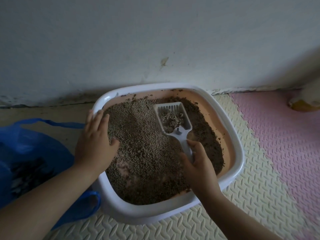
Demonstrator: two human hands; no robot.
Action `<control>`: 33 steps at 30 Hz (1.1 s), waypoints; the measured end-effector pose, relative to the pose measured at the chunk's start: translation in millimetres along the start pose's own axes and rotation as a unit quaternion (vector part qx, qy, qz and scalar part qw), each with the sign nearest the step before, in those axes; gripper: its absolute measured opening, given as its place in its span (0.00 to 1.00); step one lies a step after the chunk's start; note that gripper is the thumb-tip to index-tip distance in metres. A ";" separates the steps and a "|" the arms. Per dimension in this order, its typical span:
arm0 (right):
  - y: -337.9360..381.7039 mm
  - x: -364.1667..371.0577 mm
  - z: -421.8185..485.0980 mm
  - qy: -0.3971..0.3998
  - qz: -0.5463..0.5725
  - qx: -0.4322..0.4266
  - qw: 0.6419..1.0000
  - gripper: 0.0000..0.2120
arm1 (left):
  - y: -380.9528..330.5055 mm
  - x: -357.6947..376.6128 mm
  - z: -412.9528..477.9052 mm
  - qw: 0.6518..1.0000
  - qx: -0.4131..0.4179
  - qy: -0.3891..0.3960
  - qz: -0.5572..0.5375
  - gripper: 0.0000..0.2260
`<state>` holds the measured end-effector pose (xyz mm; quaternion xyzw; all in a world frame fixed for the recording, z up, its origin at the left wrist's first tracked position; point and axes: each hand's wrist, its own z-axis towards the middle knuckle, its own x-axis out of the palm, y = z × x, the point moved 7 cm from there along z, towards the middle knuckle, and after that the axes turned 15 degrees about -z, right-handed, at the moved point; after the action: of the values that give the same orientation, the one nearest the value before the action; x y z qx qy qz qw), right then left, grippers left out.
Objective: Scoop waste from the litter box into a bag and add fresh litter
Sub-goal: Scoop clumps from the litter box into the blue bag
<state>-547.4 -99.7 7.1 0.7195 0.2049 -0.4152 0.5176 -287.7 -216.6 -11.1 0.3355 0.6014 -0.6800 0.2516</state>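
Note:
A white-rimmed litter box with a peach inner wall stands on the floor against the wall, filled with brown granular litter. A white slotted scoop lies in it, its bowl holding a small heap of litter and clumps. My right hand grips the scoop's handle near the box's right side. My left hand rests flat with straight fingers on the box's left rim and the litter. A blue plastic bag lies open on the floor to the left, with dark waste inside.
The wall runs right behind the box. Cream foam floor mats lie in front and to the right, with pink mats beyond. A yellow and white object sits at the far right edge.

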 end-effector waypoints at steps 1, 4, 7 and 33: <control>-0.5 0.6 -0.3 0.004 -0.002 -0.002 1.000 0.11 | 0.0 0.1 -0.1 1.000 0.001 0.000 0.000 0.31; -2.8 -1.0 -0.4 -0.001 -0.001 0.001 1.000 0.11 | -0.2 -0.2 -0.6 1.000 0.001 -0.001 0.000 0.31; -0.5 0.5 -0.6 0.002 -0.020 -0.015 1.000 0.12 | -0.7 -0.2 -0.1 1.000 0.001 0.000 0.001 0.31; -11.5 6.7 8.2 0.060 0.002 0.064 0.996 0.09 | -0.3 0.0 -0.9 1.000 -0.006 0.006 -0.007 0.30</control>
<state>-555.1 -103.7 -5.9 0.7752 0.2068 -0.3824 0.4583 -287.7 -215.6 -11.0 0.3341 0.6095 -0.6758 0.2452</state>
